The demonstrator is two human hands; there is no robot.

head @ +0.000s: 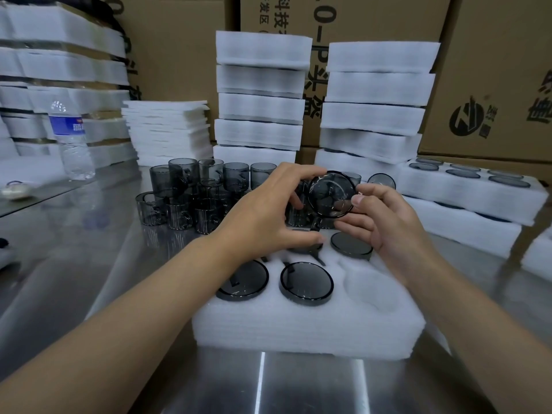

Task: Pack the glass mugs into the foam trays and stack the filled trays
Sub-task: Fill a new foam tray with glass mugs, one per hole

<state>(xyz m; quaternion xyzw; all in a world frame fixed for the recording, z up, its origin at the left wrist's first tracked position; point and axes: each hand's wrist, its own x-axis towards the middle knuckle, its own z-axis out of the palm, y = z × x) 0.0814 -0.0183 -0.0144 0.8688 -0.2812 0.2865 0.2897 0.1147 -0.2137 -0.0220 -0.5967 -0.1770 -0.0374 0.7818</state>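
Mugs seated in the foam tray (pixel 298 327) number four that show; its front-right pocket (pixel 369 286) is empty. Your left grip (pixel 268 210) and right grip (pixel 385 216) both curl fingers round one smoky glass mug (pixel 330 194), held above the tray's back row. Loose mugs (pixel 191 192) crowd the surface (pixel 74 249) behind, too overlapped to count. Two tall stacks of foam trays (pixel 260 94) stand beyond. Bare surface lies along the tray's near edge.

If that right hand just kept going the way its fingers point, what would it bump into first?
The right hand points left, straight at the mug it already pinches. Past that, it would probably meet the left hand, which holds the same mug from the other side.
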